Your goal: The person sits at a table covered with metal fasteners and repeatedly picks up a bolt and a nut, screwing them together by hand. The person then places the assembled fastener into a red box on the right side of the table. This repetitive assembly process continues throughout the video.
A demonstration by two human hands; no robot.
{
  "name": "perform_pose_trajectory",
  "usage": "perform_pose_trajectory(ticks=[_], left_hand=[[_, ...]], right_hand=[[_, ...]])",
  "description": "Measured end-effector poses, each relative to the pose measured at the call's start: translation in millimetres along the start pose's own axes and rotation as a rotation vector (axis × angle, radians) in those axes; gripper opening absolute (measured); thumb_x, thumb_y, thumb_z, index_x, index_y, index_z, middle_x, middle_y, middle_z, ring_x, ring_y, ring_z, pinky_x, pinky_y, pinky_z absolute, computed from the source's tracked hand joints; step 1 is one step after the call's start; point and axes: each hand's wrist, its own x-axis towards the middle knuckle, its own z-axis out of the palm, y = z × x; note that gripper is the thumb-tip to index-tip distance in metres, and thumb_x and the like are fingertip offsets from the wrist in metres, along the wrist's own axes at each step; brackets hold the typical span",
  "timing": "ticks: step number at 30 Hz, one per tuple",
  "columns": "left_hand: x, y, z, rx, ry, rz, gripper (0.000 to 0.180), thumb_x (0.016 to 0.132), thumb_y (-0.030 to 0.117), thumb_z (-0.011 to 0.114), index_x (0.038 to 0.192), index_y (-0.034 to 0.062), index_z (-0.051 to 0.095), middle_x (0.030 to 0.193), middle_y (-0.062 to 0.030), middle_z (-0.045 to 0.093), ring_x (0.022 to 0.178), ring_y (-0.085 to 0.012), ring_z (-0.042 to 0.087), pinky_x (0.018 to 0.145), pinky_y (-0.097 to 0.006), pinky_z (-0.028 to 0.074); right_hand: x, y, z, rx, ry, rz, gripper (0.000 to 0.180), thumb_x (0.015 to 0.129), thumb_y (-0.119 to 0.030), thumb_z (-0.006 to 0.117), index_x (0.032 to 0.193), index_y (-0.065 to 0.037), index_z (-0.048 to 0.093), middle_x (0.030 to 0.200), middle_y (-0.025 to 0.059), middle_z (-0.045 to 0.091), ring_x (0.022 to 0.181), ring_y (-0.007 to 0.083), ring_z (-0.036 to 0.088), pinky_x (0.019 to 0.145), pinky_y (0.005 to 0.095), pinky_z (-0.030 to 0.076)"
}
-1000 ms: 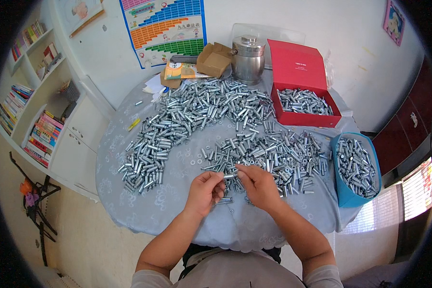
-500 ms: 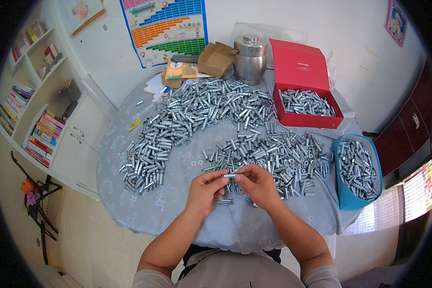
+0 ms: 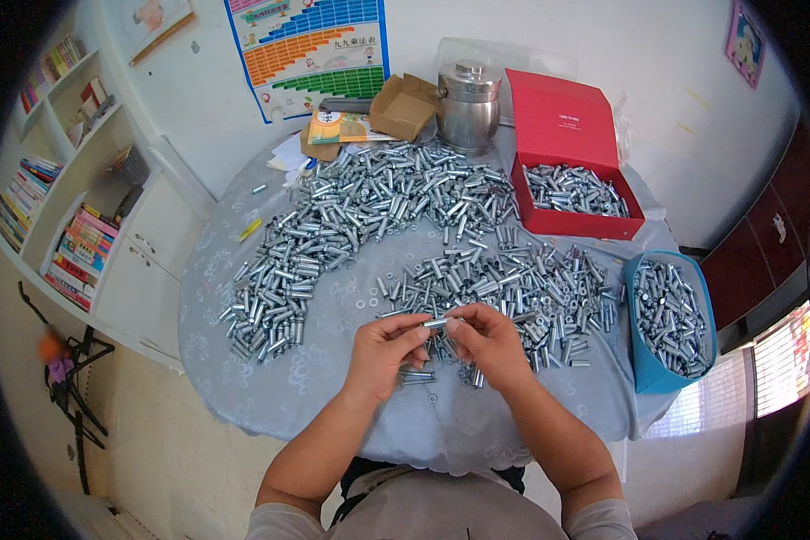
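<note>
Between both hands is a short, shiny expansion bolt [image 3: 435, 323], lying nearly level with its right end slightly raised. My left hand [image 3: 385, 354] pinches its left end between thumb and fingers. At the other end, my right hand [image 3: 488, 346] closes thumb and forefinger on the tip; whether a nut or washer is there cannot be made out. Just beyond the fingers spreads a pile of loose bolts, sleeves and washers [image 3: 504, 279]. A few more bolts [image 3: 416, 378] lie under the hands, partly hidden, near a single washer [image 3: 432, 398].
A large curved heap of metal bolts [image 3: 333, 216] covers the far and left table. At right stand a red lidded box [image 3: 571, 225] and a blue container [image 3: 661, 369], both full of bolts. Behind are a steel canister [image 3: 468, 108], a cardboard box [image 3: 403, 108] and a yellow marker [image 3: 250, 230].
The bolt has shifted slightly up and tilted, its right end higher. My right fingers have moved a little toward that end. The heaps look the same.
</note>
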Motion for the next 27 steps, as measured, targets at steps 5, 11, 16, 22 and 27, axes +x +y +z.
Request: perform_pose_trajectory(ticks=[5, 11, 16, 22, 27], left_hand=[[6, -6, -8, -0.026, -0.010, 0.013, 0.022, 0.091, 0.010, 0.069, 0.110, -0.0002, 0.068, 0.091, -0.0061, 0.071, 0.063, -0.0102, 0.063, 0.053, -0.024, 0.052], [8, -4, -6, 0.019, -0.010, -0.023, 0.019, 0.091, 0.011, 0.070, 0.107, 0.0003, 0.068, 0.089, -0.0047, 0.071, 0.062, -0.0098, 0.062, 0.052, -0.024, 0.051], [8, -3, -18, 0.235, 0.047, 0.042, 0.024, 0.091, 0.015, 0.071, 0.111, 0.0021, 0.070, 0.093, -0.0068, 0.071, 0.065, -0.0111, 0.062, 0.054, -0.026, 0.051], [-4, 24, -28, 0.987, -0.001, 0.543, 0.030, 0.086, 0.016, 0.073, 0.114, 0.0066, 0.071, 0.110, -0.0126, 0.070, 0.085, -0.0213, 0.068, 0.070, -0.031, 0.054], [-22, 50, -105, 1.487, 0.363, 0.520, 0.018, 0.081, 0.012, 0.068, 0.098, 0.0042, 0.071, 0.102, -0.0146, 0.067, 0.091, -0.0340, 0.066, 0.079, -0.043, 0.053]], right_hand=[[1, 9, 1, -0.113, 0.024, -0.077, 0.031, 0.095, -0.011, 0.064, 0.125, -0.003, 0.063, 0.081, 0.0008, 0.063, 0.066, 0.0063, 0.055, 0.058, 0.0229, 0.044], [3, 11, 2, -0.200, 0.051, -0.140, 0.025, 0.095, -0.010, 0.064, 0.118, -0.002, 0.066, 0.082, 0.0012, 0.064, 0.071, 0.0072, 0.056, 0.064, 0.0235, 0.046], [9, 10, -12, -0.295, 0.224, -0.188, 0.029, 0.095, -0.003, 0.059, 0.124, -0.002, 0.061, 0.103, 0.0030, 0.067, 0.065, 0.0055, 0.054, 0.057, 0.0220, 0.046], [12, 0, -16, -0.209, 0.341, -0.321, 0.030, 0.094, -0.001, 0.059, 0.125, -0.004, 0.060, 0.105, 0.0033, 0.060, 0.063, 0.0055, 0.054, 0.052, 0.0221, 0.045], [13, 3, -18, -0.213, 0.341, -0.259, 0.026, 0.095, -0.003, 0.060, 0.121, -0.003, 0.061, 0.098, 0.0019, 0.059, 0.061, 0.0042, 0.052, 0.051, 0.0219, 0.043]])
